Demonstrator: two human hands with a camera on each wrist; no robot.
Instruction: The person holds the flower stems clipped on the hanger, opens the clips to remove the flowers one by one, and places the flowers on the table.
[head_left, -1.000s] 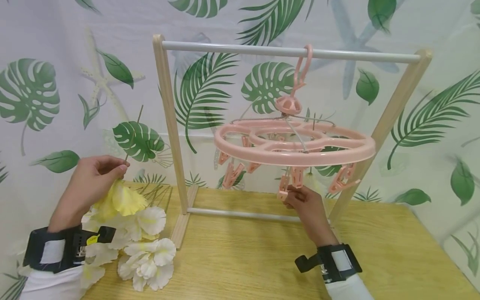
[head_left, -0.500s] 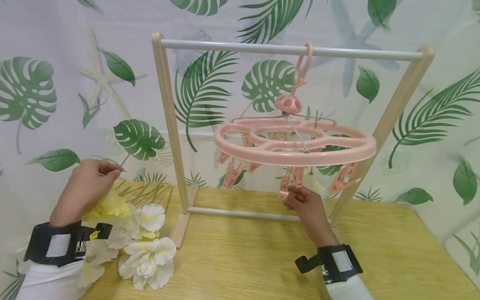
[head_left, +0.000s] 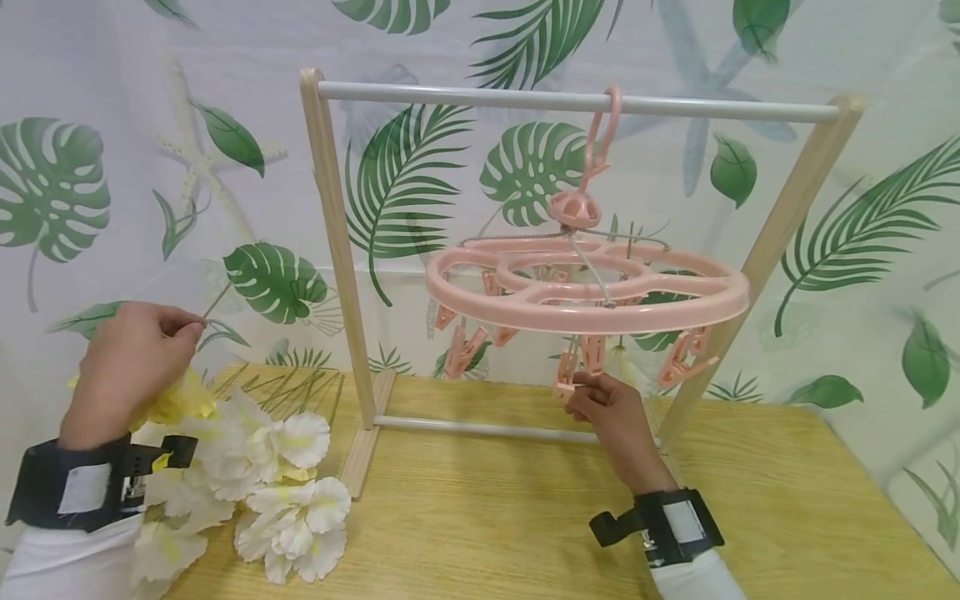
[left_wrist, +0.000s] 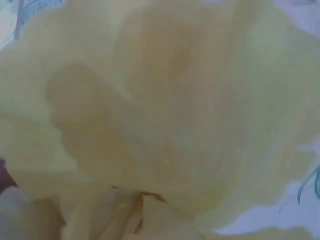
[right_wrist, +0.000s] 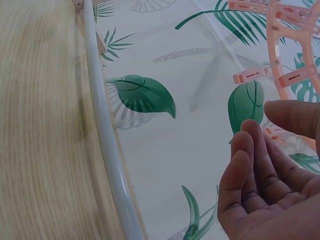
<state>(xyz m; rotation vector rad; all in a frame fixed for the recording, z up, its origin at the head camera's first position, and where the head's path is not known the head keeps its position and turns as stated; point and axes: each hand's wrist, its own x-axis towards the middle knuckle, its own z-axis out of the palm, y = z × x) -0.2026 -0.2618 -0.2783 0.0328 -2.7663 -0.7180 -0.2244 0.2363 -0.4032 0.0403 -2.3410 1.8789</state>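
Note:
On the left in the head view, my left hand [head_left: 138,362] pinches the thin stem of a yellow artificial flower [head_left: 180,400], whose bloom hangs below the fingers. Its pale petals [left_wrist: 175,110] fill the left wrist view. My right hand [head_left: 617,425] pinches the lower end of a pink clothespin [head_left: 566,375], one of several under the round pink drying hanger [head_left: 585,312]. The right wrist view shows the curled fingers [right_wrist: 235,172] and thumb, with only a bit of pink visible between them. A pale flower [head_left: 621,367] hangs partly hidden behind this hand.
The hanger hooks over the white top bar [head_left: 465,97] of a wooden rack [head_left: 337,242]. Several white and yellow flowers [head_left: 292,525] lie on the table [head_left: 465,517] at left, stems pointing back. A leaf-print cloth [head_left: 420,50] stands behind.
My left hand has moved left with the yellow flower, and its stem now slants more to the right. The right hand stays at the clothespin.

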